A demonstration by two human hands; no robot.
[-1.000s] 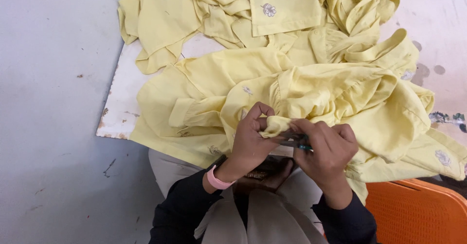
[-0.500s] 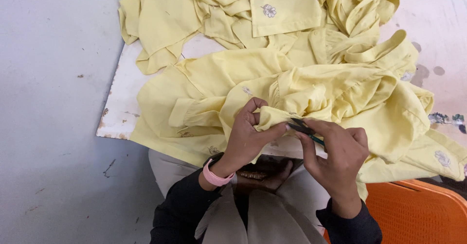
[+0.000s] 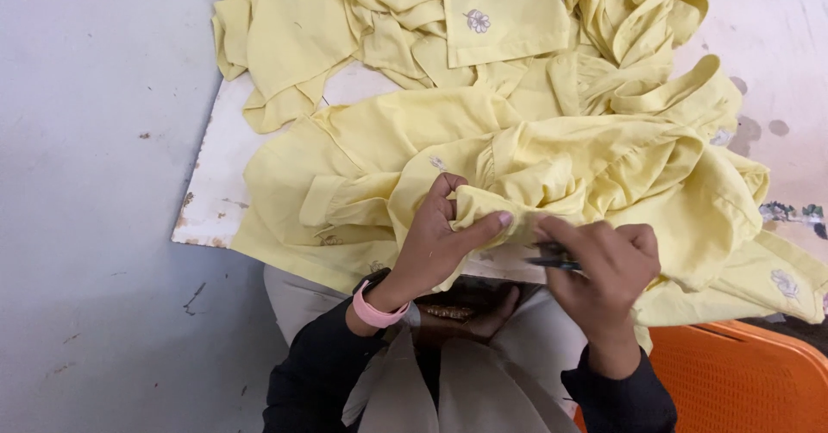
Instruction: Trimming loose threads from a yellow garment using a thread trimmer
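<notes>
Pinching soft yellow fabric fold (image 3: 483,204) w/ left hand (image 3: 435,243); right hand (image 3: 604,265) grips dark tool (image 3: 552,260).

Garment workshop. Evidence: many identical yellow shirts (image 3: 517,153) with embroidered flower pockets heaped on a worn white board (image 3: 216,183), grey concrete floor (image 3: 86,226), orange plastic crate (image 3: 742,381) alongside.

Pale yellow shirts (image 3: 552,166), pink wristband (image 3: 377,310), orange crate (image 3: 742,381), white board (image 3: 216,191).
</notes>
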